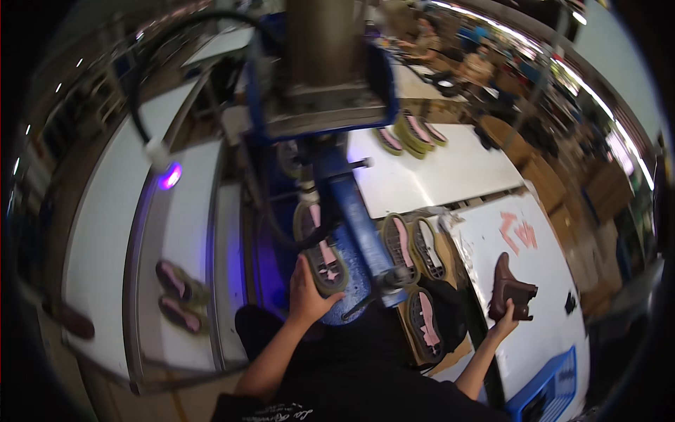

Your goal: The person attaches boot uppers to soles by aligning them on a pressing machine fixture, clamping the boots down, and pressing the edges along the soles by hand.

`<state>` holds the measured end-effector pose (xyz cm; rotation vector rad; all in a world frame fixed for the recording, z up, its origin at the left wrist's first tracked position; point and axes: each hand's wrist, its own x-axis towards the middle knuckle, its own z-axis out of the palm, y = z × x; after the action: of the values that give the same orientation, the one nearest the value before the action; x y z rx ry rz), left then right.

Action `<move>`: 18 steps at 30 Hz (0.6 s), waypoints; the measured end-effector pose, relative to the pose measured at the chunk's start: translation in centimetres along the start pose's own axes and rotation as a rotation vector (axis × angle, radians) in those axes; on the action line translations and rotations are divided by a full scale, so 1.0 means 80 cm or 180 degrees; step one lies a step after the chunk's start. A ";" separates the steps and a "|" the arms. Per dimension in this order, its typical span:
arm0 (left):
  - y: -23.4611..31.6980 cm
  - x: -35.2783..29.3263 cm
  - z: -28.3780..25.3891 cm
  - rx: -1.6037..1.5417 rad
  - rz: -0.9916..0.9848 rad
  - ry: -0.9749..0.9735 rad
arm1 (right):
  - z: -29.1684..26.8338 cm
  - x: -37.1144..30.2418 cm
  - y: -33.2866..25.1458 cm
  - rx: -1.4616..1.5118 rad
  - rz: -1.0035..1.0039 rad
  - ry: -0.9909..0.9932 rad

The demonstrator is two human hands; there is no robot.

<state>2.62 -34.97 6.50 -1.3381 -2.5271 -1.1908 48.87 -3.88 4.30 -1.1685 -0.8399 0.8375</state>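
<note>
Olive-rimmed shoe sole w/ pink inlay (324, 257) lies over blue metal bed (358, 285) — L hand (309, 299) gripping its near end, R hand (503, 325) pinching brown ankle boot (508, 287). Prob. best: sole flat, L grip rim-only.

A purple lamp (170, 176) hangs from a black cable (135, 91) over the left bench (188, 235). A blue basket (567, 380) sits at the near end of the right table (552, 264). Cartons (543, 183) stand beyond it; two people (478, 68) are farther back, under strip lights (585, 88).
</note>
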 end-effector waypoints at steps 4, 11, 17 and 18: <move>-0.008 -0.006 0.010 0.0169 -0.0042 -0.0049 | 0.103 -0.107 -0.066 0.0293 0.0087 -0.1262; -0.003 -0.010 0.009 0.0135 -0.0132 0.0087 | 0.273 -0.252 -0.059 0.0279 0.0266 -0.3096; -0.006 -0.015 0.005 0.0172 -0.0272 0.0130 | 0.340 -0.364 -0.120 -0.0856 -0.1610 -0.3686; -0.008 -0.015 0.004 0.0169 -0.0246 0.0147 | 0.354 -0.379 -0.124 -0.0575 -0.1864 -0.3599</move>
<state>3.00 -35.82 5.46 -1.1978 -2.5806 -1.1445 11.31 -20.72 15.65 -0.4406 -2.0908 0.9013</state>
